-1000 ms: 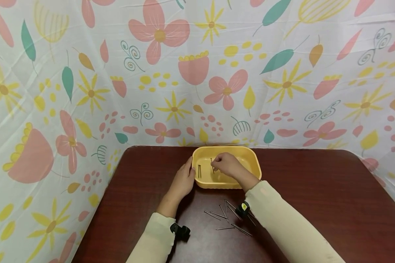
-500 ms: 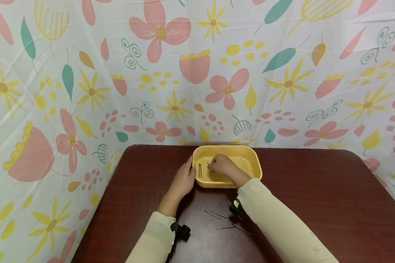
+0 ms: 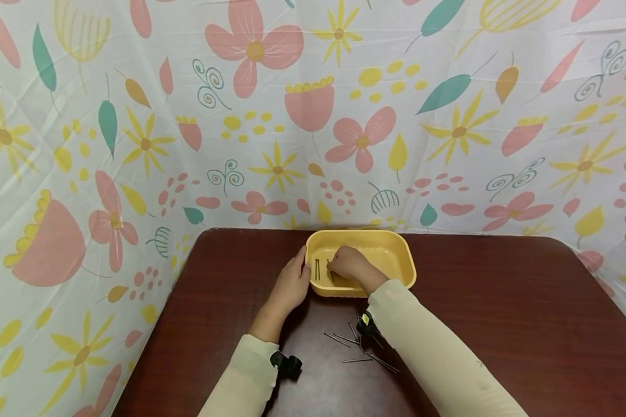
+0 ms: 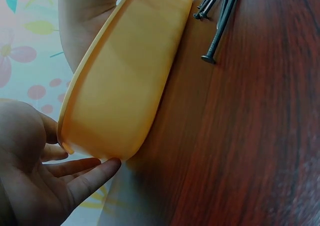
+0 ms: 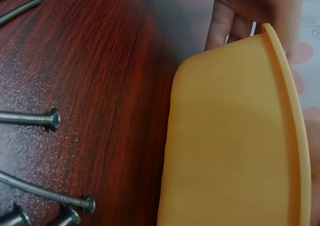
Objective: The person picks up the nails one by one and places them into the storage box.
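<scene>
A yellow plastic tray (image 3: 393, 262) stands at the far edge of the table. Against its left end rests my left hand (image 3: 290, 286), fingers extended along the outer wall, as the left wrist view shows. My right hand (image 3: 350, 263) reaches inside the tray and pinches a nail (image 3: 332, 277) low over the tray's floor, its middle covered by the fingertips. Left of that nail, two nails (image 3: 317, 270) lie side by side in the tray. In the right wrist view the tray's wall (image 5: 230, 131) hides most of the right hand.
Several loose nails (image 3: 337, 339) lie scattered on the dark wood table (image 3: 501, 313) in front of the tray, some under the right wrist camera (image 3: 366, 325). A flower-printed cloth (image 3: 313, 145) hangs directly behind the table and along its left side.
My right hand has moved left and lower within the tray, bringing the pinched nail closer to the two lying nails. The left hand has stayed at the tray's left end.
</scene>
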### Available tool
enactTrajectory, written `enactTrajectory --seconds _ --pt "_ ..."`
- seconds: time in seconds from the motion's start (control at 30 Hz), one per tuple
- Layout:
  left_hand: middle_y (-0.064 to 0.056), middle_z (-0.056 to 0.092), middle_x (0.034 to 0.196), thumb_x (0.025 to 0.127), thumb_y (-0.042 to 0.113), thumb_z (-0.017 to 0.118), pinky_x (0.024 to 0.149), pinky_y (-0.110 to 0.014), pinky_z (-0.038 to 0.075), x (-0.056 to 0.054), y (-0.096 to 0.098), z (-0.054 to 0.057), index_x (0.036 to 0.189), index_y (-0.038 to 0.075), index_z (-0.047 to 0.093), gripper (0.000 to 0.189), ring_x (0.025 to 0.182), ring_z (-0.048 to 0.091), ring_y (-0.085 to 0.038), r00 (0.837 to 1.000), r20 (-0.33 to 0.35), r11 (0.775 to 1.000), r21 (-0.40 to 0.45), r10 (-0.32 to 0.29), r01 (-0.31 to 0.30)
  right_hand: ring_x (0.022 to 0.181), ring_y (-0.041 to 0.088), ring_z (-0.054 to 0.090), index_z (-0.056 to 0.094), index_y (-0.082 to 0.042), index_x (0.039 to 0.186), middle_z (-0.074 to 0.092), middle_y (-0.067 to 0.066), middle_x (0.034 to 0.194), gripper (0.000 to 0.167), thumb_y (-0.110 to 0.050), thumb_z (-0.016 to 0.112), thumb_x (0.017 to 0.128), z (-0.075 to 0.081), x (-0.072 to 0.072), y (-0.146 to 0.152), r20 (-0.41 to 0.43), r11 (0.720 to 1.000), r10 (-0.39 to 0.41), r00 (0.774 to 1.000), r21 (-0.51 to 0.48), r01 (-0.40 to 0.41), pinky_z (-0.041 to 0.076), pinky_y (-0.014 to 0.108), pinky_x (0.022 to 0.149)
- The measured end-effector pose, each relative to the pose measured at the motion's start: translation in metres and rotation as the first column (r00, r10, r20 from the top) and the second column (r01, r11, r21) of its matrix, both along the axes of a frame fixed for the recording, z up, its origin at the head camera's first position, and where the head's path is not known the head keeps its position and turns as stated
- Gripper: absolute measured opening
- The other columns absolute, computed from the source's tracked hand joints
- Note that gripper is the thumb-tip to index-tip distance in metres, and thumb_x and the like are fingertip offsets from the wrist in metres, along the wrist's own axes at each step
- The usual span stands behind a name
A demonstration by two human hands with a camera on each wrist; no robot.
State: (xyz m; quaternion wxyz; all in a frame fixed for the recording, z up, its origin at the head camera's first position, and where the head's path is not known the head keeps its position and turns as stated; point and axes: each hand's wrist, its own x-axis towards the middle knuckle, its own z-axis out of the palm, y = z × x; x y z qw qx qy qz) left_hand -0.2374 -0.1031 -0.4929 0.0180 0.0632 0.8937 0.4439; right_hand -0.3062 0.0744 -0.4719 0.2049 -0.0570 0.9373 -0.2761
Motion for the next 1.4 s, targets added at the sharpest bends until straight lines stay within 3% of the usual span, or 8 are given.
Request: enactTrajectory --seconds 0.3,0.77,1.4 --pt "-0.021 0.039 0.159 0.11 0.026 0.04 0.118 -0.055 0.035 -0.001 0.0 0.0 0.162 0.014 0.025 0.056 0.146 0.04 -0.038 1.0 -0.002 1.0 -0.007 0.005 -0.005 0.059 0.018 0.047 0.05 -0.016 0.061 0.049 0.001 0.064 0.034 -0.024 0.064 0.092 -0.003 -0.003 -0.006 -0.045 0.994 0.02 0.999 0.105 -0.015 0.039 0.027 0.057" --pt "-0.022 0.041 0.158 0.109 0.025 0.041 0.118 -0.055 0.036 -0.002 -0.001 0.0 0.161 0.009 0.028 0.056 0.145 0.041 -0.039 1.0 -0.024 1.0 0.0 -0.003 0.003 0.059 0.018 0.048 0.047 -0.016 0.058 0.05 0.0 0.062 0.04 -0.023 0.066 0.093 0.002 -0.001 -0.017 -0.092 0.981 0.059 0.994 0.191 -0.04 0.041 0.028 0.063" --pt "-0.023 0.041 0.157 0.109 0.025 0.041 0.118 -0.055 0.036 -0.002 -0.001 -0.001 0.161 0.011 0.028 0.056 0.144 0.042 -0.04 1.0 -0.028 1.0 -0.003 0.002 -0.002 0.063 0.019 0.052 0.056 -0.013 0.068 0.058 0.004 0.073 0.027 -0.023 0.064 0.092 -0.002 -0.001 -0.025 -0.095 0.986 0.031 0.995 0.169 -0.015 0.041 0.029 0.063"
